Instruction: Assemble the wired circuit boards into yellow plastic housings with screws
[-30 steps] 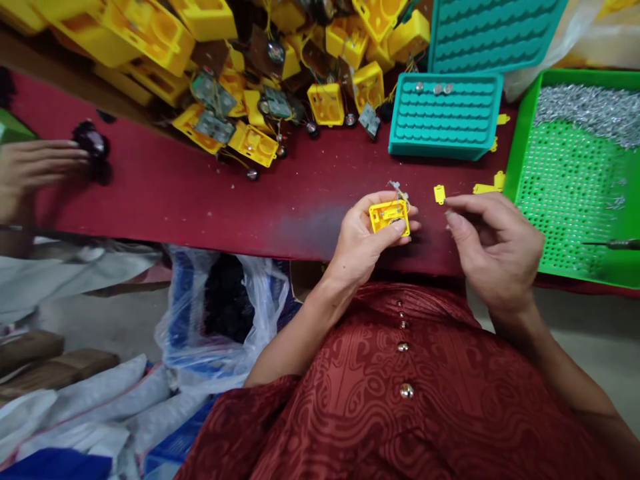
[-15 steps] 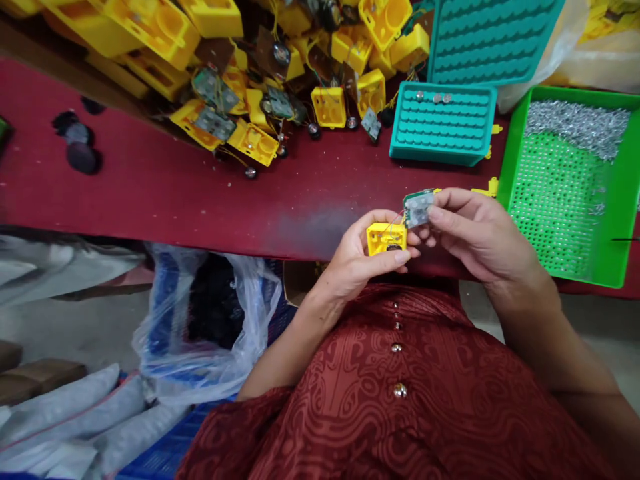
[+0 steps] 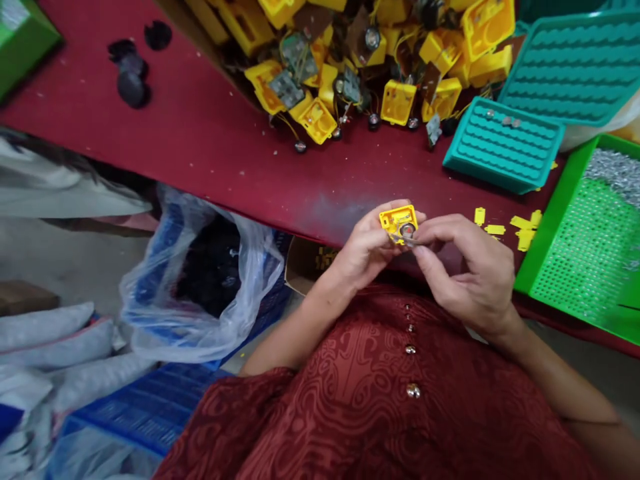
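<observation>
My left hand (image 3: 363, 250) is closed around a small yellow plastic housing (image 3: 385, 219), its open side facing up. Inside the housing sits a round dark part with a silvery rim (image 3: 407, 231), and bits of metal show beside it. My right hand (image 3: 463, 267) pinches a thin circuit board (image 3: 404, 241) at the housing's lower right edge. The board is seen almost edge-on, so its face is hidden, and my fingertips cover its right end.
Yellow housings (image 3: 399, 103) with wired boards are heaped at the back. Teal ridged trays (image 3: 505, 150) and a green tray (image 3: 537, 267) of small metal pieces stand right. Yellow flat pieces (image 3: 495, 229) and black parts (image 3: 133, 87) lie on the red table (image 3: 200, 143). A plastic-lined crate (image 3: 150, 287) is below left.
The circuit board, earlier raised face-on beside the housing, is now lower and tilted edge-on against it. The housing has been turned and its round part shows more. The view has swung left.
</observation>
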Demonstrator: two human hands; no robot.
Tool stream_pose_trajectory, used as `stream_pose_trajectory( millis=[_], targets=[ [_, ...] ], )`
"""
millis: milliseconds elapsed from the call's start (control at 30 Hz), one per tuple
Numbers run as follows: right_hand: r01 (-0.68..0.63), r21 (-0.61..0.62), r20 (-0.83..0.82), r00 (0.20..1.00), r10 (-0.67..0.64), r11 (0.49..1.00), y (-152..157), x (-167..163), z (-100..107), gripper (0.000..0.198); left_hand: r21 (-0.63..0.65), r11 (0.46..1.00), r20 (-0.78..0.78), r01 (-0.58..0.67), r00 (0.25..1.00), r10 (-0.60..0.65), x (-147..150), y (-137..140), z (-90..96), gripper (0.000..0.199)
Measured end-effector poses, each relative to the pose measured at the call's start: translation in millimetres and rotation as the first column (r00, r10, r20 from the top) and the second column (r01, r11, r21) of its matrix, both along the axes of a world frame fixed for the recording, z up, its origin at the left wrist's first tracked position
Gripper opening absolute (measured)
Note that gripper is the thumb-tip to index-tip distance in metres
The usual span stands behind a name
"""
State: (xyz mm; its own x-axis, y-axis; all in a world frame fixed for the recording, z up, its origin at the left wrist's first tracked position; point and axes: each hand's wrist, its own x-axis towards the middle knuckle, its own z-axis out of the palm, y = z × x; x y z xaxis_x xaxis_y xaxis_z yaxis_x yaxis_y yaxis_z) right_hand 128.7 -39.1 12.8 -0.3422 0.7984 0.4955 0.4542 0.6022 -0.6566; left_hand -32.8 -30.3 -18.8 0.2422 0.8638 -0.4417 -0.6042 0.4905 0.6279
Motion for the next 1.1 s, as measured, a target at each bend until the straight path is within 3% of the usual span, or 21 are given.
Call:
stream_pose_trajectory(
  millis=[133, 367, 700, 967, 1100],
  targets=[
    [-0.101, 0.095, 0.084, 0.992, 0.093, 0.990, 0, 1, 0, 0.016, -0.040, 0.999, 0.130, 0.033, 0.991, -0.028, -13, -2, 8.9, 0.051],
    [-0.218, 0.156, 0.211, 0.960, 0.184, 0.963, 0, 9, 6, 0.014, -0.112, 0.989, 0.061, 0.100, 0.994, -0.094, -4, 0, 20.1, 0.044],
    [-0.209, 0.150, 0.226, 0.959, 0.172, 0.966, -4, 16, 12, 0.013, -0.045, 0.989, -0.035, 0.141, 0.989, -0.142, -1, 4, 17.9, 0.034],
    [-0.216, 0.147, 0.214, 0.960, 0.182, 0.965, -1, 23, 12, 0.017, 0.000, 0.988, -0.034, 0.153, 0.988, -0.153, -4, 3, 15.1, 0.042],
    [-0.139, 0.079, 0.183, 0.975, 0.123, 0.987, 0, 24, 15, 0.014, 0.037, 0.986, -0.047, 0.163, 0.986, -0.161, -4, 2, 17.2, 0.038]
  ],
)
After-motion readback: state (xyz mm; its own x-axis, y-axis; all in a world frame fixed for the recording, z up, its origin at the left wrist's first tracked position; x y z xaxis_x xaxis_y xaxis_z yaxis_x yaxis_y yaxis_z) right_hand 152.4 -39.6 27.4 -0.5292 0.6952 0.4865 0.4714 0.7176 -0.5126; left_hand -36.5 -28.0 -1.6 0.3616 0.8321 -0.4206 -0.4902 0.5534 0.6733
